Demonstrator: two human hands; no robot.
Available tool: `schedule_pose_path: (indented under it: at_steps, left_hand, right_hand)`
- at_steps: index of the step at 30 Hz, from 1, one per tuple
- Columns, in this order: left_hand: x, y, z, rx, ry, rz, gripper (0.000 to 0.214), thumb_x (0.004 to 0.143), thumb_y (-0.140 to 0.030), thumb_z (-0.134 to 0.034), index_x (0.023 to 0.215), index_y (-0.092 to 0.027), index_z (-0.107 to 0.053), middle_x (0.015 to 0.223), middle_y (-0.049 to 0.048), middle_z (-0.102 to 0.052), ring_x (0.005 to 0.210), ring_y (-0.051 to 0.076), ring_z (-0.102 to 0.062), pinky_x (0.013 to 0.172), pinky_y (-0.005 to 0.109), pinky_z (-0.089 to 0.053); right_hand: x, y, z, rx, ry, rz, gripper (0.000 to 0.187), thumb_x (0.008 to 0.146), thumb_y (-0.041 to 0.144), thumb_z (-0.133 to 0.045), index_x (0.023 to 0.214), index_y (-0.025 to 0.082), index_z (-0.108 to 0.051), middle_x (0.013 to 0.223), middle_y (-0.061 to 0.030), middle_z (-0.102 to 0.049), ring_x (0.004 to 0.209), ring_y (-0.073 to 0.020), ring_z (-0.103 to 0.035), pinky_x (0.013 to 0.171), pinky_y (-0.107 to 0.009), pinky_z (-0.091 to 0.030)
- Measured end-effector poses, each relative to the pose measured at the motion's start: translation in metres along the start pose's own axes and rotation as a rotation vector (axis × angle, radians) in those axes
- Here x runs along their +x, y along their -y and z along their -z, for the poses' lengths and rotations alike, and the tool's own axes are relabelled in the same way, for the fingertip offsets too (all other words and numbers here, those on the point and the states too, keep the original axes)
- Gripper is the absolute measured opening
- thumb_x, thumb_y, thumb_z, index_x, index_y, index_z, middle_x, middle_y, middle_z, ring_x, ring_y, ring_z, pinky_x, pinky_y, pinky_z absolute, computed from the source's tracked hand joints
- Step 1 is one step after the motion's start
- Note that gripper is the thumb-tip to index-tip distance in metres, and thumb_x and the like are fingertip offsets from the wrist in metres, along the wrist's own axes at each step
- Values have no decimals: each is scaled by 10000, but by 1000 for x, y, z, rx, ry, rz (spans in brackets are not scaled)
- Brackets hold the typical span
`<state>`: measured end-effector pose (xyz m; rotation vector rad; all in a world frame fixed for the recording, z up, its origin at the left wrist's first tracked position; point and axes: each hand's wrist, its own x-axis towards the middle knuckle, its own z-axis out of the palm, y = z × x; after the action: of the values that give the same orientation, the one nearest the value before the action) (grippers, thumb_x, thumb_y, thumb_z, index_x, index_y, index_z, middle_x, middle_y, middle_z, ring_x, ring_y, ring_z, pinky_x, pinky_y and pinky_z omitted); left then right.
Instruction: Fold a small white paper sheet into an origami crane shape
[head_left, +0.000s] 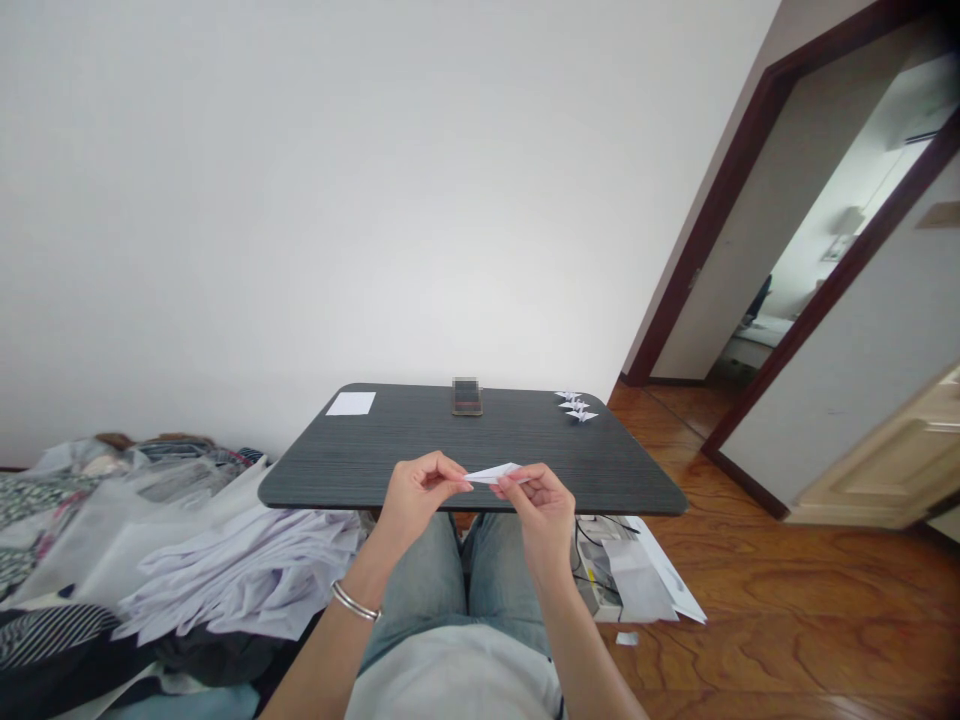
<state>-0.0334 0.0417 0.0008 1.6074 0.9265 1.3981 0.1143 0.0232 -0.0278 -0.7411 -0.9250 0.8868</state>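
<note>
A small piece of folded white paper (489, 474) is stretched between my hands, over the near edge of the dark table (420, 440). My left hand (424, 487) pinches its pointed left tip between thumb and forefinger. At the wider right end, my right hand (538, 497) grips it with thumb and fingers, which hide part of that end. Several white folded paper cranes (576, 406) stand in a row at the table's far right corner. Flat at the far left corner lies a white paper sheet (351, 403).
A phone (467, 397) rests at the table's back edge, against the white wall side. Heaped clothes (240, 570) lie left of the table. Below its right side are a box with cables (598, 570) and white sheets (660, 570) on the wooden floor. A doorway (757, 240) opens at right.
</note>
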Motion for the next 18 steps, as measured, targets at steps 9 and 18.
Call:
schedule_pose_path:
  at_steps: [9, 18]
  left_hand:
    - [-7, 0, 4, -36, 66, -17, 167, 709, -211, -651, 859, -148, -614, 770, 51, -691, 709, 158, -659, 706, 266, -525]
    - [-10, 2, 2, -19, 40, -46, 131, 731, -213, -636, 836, -136, -640, 790, 70, -699, 725, 181, -681, 728, 283, -540]
  right_hand:
    - [0, 1, 1, 19, -18, -54, 190, 623, 256, -755, 662, 162, -594, 614, 0, -669, 547, -137, -647, 537, -235, -532]
    - [1, 1, 2, 62, -49, -93, 191, 610, 244, -759, 665, 161, -595, 602, 0, -673, 537, -140, -656, 500, -222, -544]
